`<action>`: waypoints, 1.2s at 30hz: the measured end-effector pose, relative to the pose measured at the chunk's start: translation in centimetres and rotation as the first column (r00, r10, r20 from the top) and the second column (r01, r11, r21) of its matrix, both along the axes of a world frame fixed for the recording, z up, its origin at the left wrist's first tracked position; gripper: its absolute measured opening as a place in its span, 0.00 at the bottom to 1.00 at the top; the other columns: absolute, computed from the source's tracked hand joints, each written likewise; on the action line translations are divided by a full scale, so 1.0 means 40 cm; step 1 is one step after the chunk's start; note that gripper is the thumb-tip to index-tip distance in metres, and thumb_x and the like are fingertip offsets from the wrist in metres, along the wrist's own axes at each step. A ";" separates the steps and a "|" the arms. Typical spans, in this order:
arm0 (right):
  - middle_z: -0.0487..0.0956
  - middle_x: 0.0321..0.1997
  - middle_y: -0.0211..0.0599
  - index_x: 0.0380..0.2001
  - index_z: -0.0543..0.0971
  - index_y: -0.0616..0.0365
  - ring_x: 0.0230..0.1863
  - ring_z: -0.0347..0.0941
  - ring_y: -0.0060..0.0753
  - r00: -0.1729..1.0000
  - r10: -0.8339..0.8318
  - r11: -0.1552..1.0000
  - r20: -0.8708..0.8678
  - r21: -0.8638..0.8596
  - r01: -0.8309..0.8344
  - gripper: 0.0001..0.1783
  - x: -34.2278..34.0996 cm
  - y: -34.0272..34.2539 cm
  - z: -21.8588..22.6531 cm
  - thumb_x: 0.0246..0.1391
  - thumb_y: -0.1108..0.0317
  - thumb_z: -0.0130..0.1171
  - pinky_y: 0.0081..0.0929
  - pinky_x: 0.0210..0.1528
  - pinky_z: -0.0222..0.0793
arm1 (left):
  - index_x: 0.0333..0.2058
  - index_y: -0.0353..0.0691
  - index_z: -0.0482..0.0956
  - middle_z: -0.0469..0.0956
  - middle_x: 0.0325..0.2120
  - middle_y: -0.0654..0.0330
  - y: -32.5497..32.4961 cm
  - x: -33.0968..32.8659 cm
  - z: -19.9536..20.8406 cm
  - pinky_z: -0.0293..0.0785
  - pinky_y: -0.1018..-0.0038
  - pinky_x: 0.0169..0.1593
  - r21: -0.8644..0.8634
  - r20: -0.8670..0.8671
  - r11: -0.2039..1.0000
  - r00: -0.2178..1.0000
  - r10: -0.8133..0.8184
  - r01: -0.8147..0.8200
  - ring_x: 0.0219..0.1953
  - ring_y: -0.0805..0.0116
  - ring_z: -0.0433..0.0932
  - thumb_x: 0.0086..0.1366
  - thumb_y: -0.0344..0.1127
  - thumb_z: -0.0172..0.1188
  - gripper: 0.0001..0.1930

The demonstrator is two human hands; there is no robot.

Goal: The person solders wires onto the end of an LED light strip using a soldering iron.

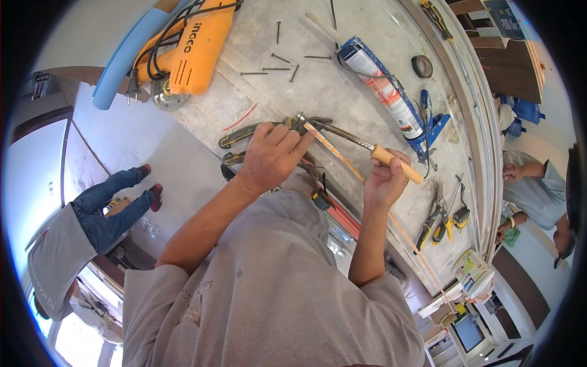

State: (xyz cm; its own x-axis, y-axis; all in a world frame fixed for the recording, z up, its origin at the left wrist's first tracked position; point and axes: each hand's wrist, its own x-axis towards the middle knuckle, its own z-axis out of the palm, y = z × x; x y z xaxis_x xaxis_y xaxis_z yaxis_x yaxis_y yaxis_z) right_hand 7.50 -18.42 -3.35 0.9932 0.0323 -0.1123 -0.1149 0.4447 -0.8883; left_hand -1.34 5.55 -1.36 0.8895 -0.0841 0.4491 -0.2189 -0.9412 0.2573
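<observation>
A soldering iron (348, 134) with a pale wooden handle is gripped in my right hand (387, 177), its metal shaft reaching left toward my other hand. My left hand (273, 155) is closed, fingers curled above black-and-yellow pliers (244, 131) on the worktop; what lies between its fingertips is hidden. Close to the iron's tip begins a thin orange-and-white strip (339, 156). It passes under my right wrist and continues along the bench edge toward the lower right. A short red wire (240, 117) lies just beyond my left hand.
The worktop (263, 92) holds several loose screws (280, 58), an orange angle grinder (199, 52), a blue caulking gun with a tube (388, 92), black tape (422, 66) and more pliers (435, 223). A bucket (474, 275) stands right. One person (64, 244) is left, another (538, 183) right.
</observation>
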 end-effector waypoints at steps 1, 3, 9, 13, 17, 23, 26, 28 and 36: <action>0.78 0.38 0.47 0.42 0.74 0.66 0.36 0.78 0.36 1.000 0.000 1.000 0.008 -0.002 0.000 0.13 -0.001 0.001 0.002 0.59 0.67 0.58 0.30 0.40 0.77 | 0.46 0.38 0.82 0.67 0.26 0.67 0.000 -0.002 -0.002 0.64 0.69 0.41 0.000 -0.001 1.000 1.000 0.000 0.000 0.32 0.70 0.68 0.54 0.33 0.57 0.19; 0.78 0.38 0.47 0.42 0.74 0.66 0.37 0.78 0.36 1.000 -0.001 1.000 0.012 -0.001 0.001 0.14 0.000 0.004 0.006 0.59 0.67 0.58 0.30 0.40 0.77 | 0.45 0.37 0.82 0.66 0.25 0.67 0.001 -0.008 -0.012 0.64 0.69 0.40 -0.006 0.025 1.000 1.000 0.015 -0.015 0.32 0.70 0.68 0.53 0.32 0.58 0.19; 0.79 0.39 0.47 0.42 0.74 0.66 0.37 0.78 0.36 1.000 0.007 1.000 0.020 -0.018 -0.007 0.14 -0.001 0.005 0.007 0.58 0.66 0.59 0.30 0.39 0.78 | 0.44 0.35 0.82 0.67 0.25 0.66 -0.001 -0.003 -0.016 0.63 0.68 0.39 0.006 0.044 0.999 0.998 0.047 -0.047 0.31 0.69 0.68 0.53 0.32 0.58 0.18; 0.79 0.39 0.47 0.42 0.74 0.66 0.37 0.78 0.36 0.998 0.028 0.998 0.048 -0.051 -0.025 0.14 -0.002 0.002 -0.004 0.58 0.66 0.60 0.30 0.39 0.79 | 0.44 0.35 0.82 0.67 0.25 0.66 0.004 -0.006 -0.020 0.63 0.67 0.40 -0.002 0.032 0.999 0.999 0.041 -0.041 0.31 0.69 0.68 0.53 0.31 0.58 0.19; 0.79 0.39 0.46 0.42 0.74 0.65 0.38 0.78 0.36 0.999 0.023 0.998 0.042 -0.052 -0.021 0.14 -0.002 0.003 -0.001 0.58 0.66 0.60 0.30 0.39 0.79 | 0.45 0.35 0.82 0.66 0.25 0.67 0.005 -0.005 -0.015 0.63 0.68 0.40 0.006 0.024 0.999 0.999 0.033 -0.034 0.31 0.69 0.68 0.52 0.31 0.58 0.19; 0.79 0.40 0.46 0.42 0.74 0.65 0.38 0.79 0.36 0.999 0.040 0.997 0.022 -0.063 -0.039 0.14 -0.001 -0.004 -0.012 0.58 0.66 0.60 0.31 0.40 0.80 | 0.45 0.35 0.82 0.66 0.25 0.67 0.007 -0.006 -0.015 0.63 0.67 0.40 0.004 0.021 1.000 0.999 0.028 -0.028 0.32 0.69 0.68 0.53 0.31 0.58 0.20; 0.79 0.40 0.46 0.42 0.74 0.66 0.38 0.78 0.37 0.998 0.055 0.997 0.035 -0.063 -0.053 0.14 0.000 -0.004 -0.015 0.59 0.67 0.60 0.32 0.40 0.80 | 0.45 0.35 0.82 0.67 0.25 0.67 0.007 -0.006 -0.012 0.63 0.67 0.41 0.002 0.013 1.000 1.000 0.026 -0.026 0.32 0.70 0.68 0.53 0.32 0.58 0.20; 0.79 0.40 0.46 0.42 0.74 0.66 0.38 0.78 0.37 0.997 0.063 0.996 0.042 -0.069 -0.060 0.13 -0.001 0.002 -0.009 0.59 0.67 0.59 0.32 0.40 0.80 | 0.45 0.35 0.82 0.67 0.26 0.67 0.007 -0.005 -0.011 0.63 0.67 0.41 0.002 0.005 1.000 1.000 0.025 -0.025 0.32 0.70 0.68 0.53 0.32 0.58 0.20; 0.79 0.40 0.47 0.42 0.74 0.67 0.38 0.78 0.37 0.997 0.064 0.996 0.043 -0.064 -0.061 0.14 -0.001 0.005 -0.006 0.59 0.67 0.59 0.32 0.40 0.80 | 0.42 0.39 0.84 0.65 0.22 0.68 0.004 -0.002 -0.010 0.61 0.68 0.40 -0.029 0.044 0.998 0.998 0.049 -0.048 0.28 0.71 0.68 0.51 0.29 0.66 0.17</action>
State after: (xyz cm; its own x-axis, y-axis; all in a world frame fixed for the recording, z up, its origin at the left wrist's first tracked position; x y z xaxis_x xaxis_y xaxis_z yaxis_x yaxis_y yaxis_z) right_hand 7.45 -18.20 -3.58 0.9935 0.0888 -0.0715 -0.1002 0.3809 -0.9192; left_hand -1.44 5.71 -1.78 0.8714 -0.0279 0.4899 -0.1849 -0.9435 0.2751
